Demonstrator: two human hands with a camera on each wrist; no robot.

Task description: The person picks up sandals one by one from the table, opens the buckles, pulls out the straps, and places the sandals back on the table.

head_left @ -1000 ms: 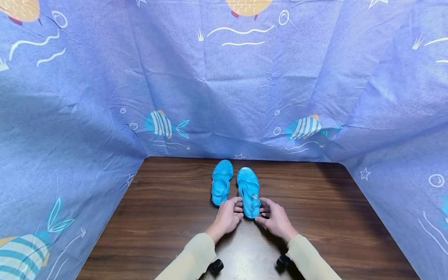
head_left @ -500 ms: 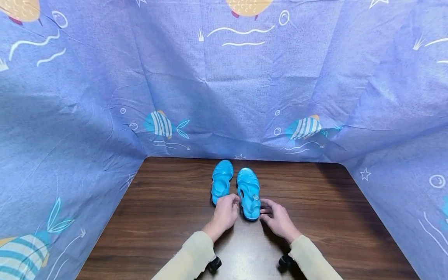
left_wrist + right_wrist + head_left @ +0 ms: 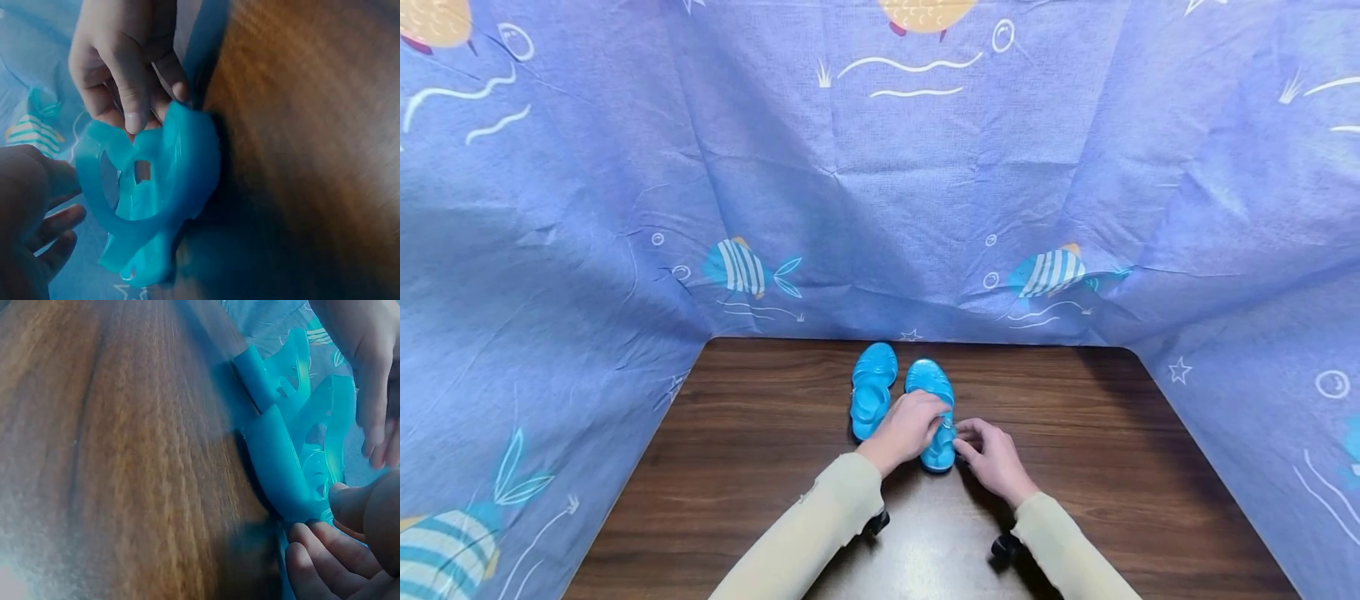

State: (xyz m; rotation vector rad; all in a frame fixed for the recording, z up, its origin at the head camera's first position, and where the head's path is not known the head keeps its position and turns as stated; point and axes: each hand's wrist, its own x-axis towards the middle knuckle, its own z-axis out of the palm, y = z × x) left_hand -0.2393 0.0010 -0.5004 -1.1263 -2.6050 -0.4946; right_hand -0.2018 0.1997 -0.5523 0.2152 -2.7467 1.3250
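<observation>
Two bright blue jelly sandals stand side by side near the table's far edge, the left sandal [image 3: 874, 367] slightly farther back. Over the right sandal [image 3: 929, 379] my left hand [image 3: 910, 425] reaches from the left, hiding part of its middle. In the left wrist view, the fingers of that hand [image 3: 34, 219] are loosely bent and apart from the strap. At the right side of the same sandal, by its clear buckle [image 3: 947, 422], my right hand [image 3: 995, 461] pinches the ankle strap [image 3: 100, 169] between thumb and fingers. The exact pinch point is partly hidden.
The dark wood-grain table [image 3: 760, 467] is walled on three sides by a blue cloth [image 3: 895, 208] printed with fish. Beneath each sleeve shows a black wrist piece [image 3: 1004, 547]. Light reflects off the table's near middle.
My left hand has moved from the right sandal's left side, forward and right, to above its middle. My right hand has shifted slightly up to the buckle side. The sandals look unmoved.
</observation>
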